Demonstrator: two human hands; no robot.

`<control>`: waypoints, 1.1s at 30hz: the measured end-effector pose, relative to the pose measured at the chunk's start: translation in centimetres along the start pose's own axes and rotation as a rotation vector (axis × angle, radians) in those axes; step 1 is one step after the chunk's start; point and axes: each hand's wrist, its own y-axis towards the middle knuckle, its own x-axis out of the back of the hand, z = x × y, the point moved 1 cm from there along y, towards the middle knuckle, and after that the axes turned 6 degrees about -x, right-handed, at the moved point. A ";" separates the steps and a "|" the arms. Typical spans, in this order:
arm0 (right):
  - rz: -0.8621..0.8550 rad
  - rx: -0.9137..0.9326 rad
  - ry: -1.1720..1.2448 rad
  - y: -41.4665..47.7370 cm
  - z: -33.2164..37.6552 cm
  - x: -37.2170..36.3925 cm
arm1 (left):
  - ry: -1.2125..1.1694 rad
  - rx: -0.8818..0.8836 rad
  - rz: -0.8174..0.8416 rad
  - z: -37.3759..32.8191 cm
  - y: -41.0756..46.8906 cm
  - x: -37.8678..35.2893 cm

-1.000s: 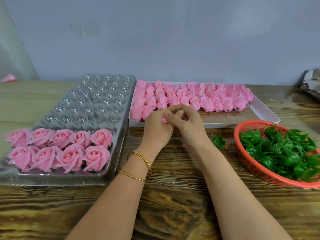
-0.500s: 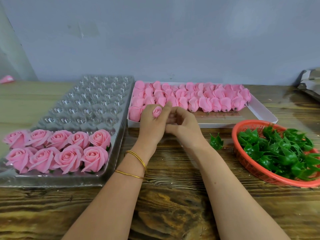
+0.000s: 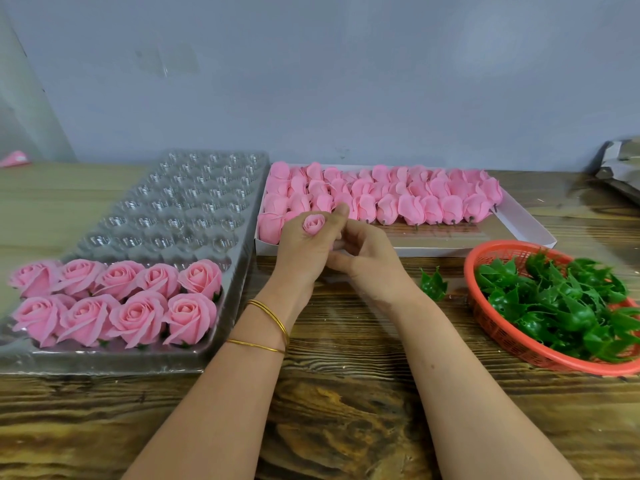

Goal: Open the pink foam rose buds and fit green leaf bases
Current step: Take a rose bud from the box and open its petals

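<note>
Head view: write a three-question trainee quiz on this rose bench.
1. Count: how many opened roses sit in the clear tray?
2. True or false: the left hand holds a pink bud with its top facing up.
3. Pick one: the loose leaf base lies A) in the clear tray, B) on the table beside the red basket, C) in the left hand.

Key: 1) nine; 2) true; 3) B.
</note>
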 end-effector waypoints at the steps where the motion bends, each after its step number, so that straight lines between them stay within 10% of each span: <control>1: 0.021 -0.009 0.006 -0.1 0.0 0.1 | 0.012 0.000 0.003 0.0 0.0 0.1; 33: 0.063 0.043 0.012 0.2 -0.1 0.1 | 0.038 -0.027 0.016 0.5 0.4 0.1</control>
